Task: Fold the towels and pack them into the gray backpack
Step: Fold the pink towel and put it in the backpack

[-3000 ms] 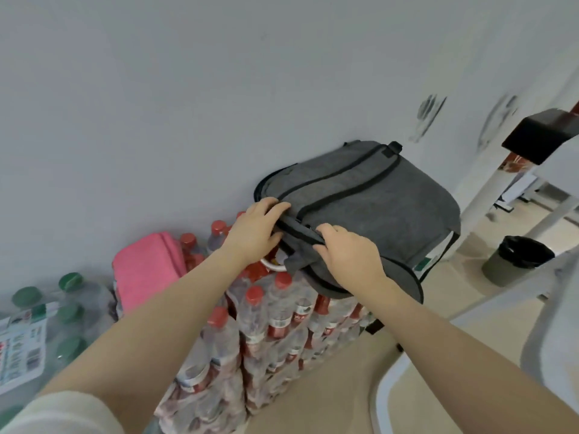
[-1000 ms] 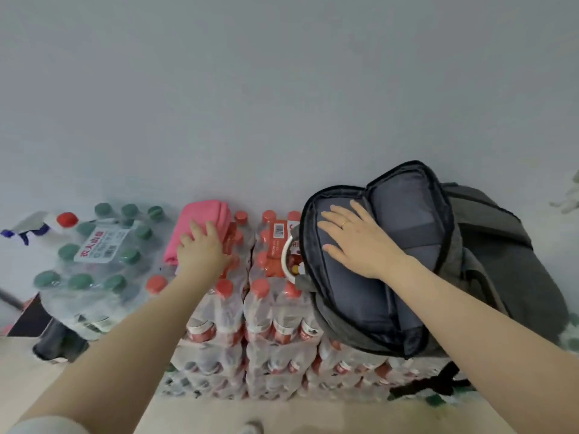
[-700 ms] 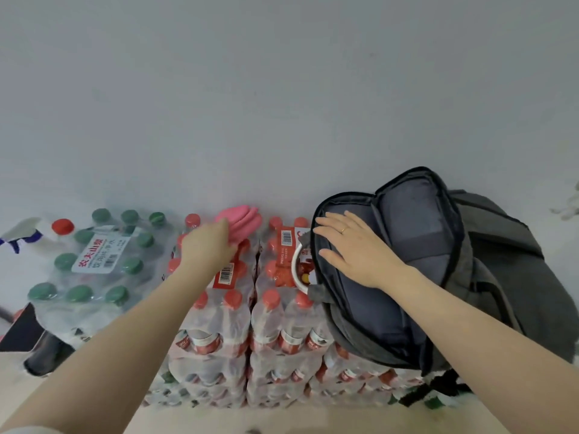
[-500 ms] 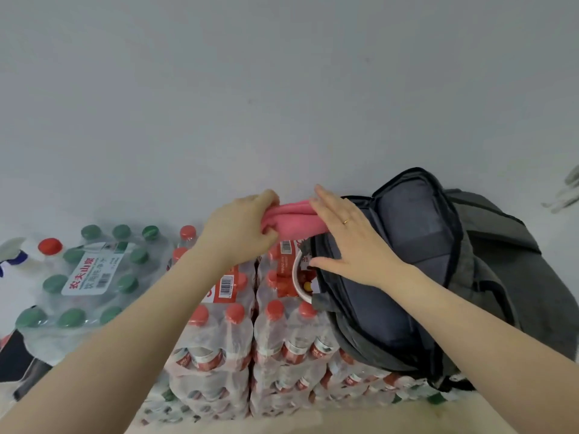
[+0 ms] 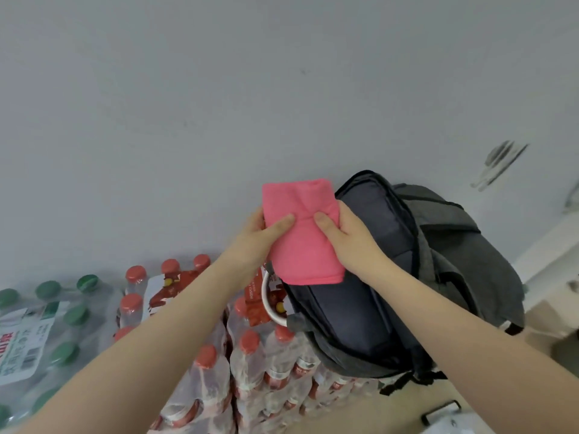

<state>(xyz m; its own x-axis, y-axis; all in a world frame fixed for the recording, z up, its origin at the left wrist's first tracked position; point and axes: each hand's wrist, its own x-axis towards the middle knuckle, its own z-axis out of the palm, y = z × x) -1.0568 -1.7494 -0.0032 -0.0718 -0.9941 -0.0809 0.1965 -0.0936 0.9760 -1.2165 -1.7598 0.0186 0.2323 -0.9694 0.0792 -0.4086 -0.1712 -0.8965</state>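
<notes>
Both hands hold one folded pink towel [image 5: 302,233] up in front of the pale wall [image 5: 219,104], just above the mouth of the gray backpack [image 5: 463,255]. The left hand [image 5: 260,236] grips the towel's left edge, thumb pressed across the front face and the other fingers hidden behind the cloth; the right hand [image 5: 347,236] grips the right edge the same way, so the two thumbs point toward each other near the towel's middle (they are close but do not touch). The towel hangs as a neat upright rectangle, its lower right corner overlapping the rim of the bag's opening; it is not yet inside. The backpack lies unzipped with its dark lining [image 5: 351,308] showing, resting on the right end of a stack of shrink-wrapped bottle packs with red caps [image 5: 250,346] that serves as the carrying surface. Its outer gray shell leans back against the wall, and a black strap [image 5: 407,382] trails off the stack's front right corner. A white ring handle [image 5: 269,303] on one pack peeks out just beside the bag's left rim. To the left of the red-capped packs stands a pack of bottles with green caps [image 5: 56,311], its printed label partly in view. Beige floor [image 5: 438,402] shows at the lower right.
</notes>
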